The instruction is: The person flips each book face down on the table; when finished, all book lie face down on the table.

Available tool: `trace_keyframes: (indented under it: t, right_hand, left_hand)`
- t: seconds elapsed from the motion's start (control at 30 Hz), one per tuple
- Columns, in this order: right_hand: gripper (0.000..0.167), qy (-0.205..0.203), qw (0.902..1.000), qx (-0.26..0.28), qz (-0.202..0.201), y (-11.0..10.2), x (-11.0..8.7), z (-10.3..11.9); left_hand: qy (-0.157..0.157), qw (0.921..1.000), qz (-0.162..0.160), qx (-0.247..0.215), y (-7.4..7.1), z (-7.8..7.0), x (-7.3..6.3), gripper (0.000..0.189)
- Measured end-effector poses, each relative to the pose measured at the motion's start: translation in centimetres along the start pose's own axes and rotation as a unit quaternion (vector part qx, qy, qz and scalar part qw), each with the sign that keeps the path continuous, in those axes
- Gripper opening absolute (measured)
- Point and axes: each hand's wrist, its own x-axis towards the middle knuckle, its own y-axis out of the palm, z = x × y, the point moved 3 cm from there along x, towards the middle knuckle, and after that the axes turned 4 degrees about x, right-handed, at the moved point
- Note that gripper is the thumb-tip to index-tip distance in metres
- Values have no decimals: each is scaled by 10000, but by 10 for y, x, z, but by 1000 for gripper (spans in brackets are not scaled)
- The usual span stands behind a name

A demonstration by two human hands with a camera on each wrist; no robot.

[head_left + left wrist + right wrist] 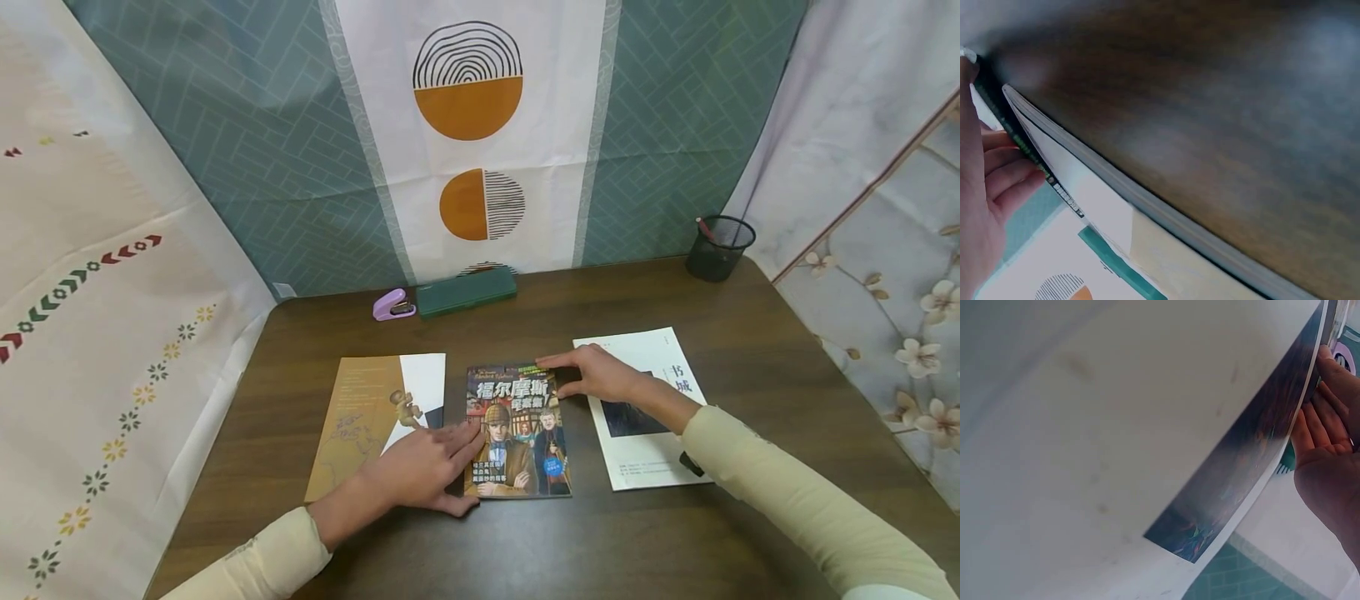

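Between both hands lies a comic-style book [517, 442] with Chinese lettering and a man in a checked cap on its cover, flat on the table. My left hand [420, 467] is at its left side, fingers over the cover's edge and thumb by the lower left corner. At the upper right corner, my right hand [600, 375] touches the book with extended fingers, the thumb close to its right edge. A brown and white book [360, 417] sits under the left wrist's side. The right forearm crosses over a white magazine [645, 467] with a dark picture.
Toward the back of the brown table [600, 542] are a purple stapler [393, 306] and a dark green case [467, 292]. A black mesh pen holder [716, 254] with a red pencil stands in the back right corner. Patterned cloths hang around the table.
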Motion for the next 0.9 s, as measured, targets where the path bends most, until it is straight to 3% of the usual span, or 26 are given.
trace_keyframes:
  t: [0.2, 0.37, 0.73, 0.9]
  right_hand:
    - [65, -59, 9999, -85, 60, 0, 1, 0]
    - [63, -98, 9998, -111, 99, 0, 0, 0]
    - [44, -496, 9974, 248, -454, -1, -2, 0]
    - [33, -382, 9944, 656, -735, -6, -5, 0]
  left_hand:
    - [74, 9965, -836, 64, -7, 0, -1, 69]
    - [-208, 9906, -1354, -39, -19, 5, 1, 69]
    - [-802, 9773, -1878, -554, -36, 13, 1, 55]
    - [-998, 9695, -2122, -711, -51, 18, 0, 48]
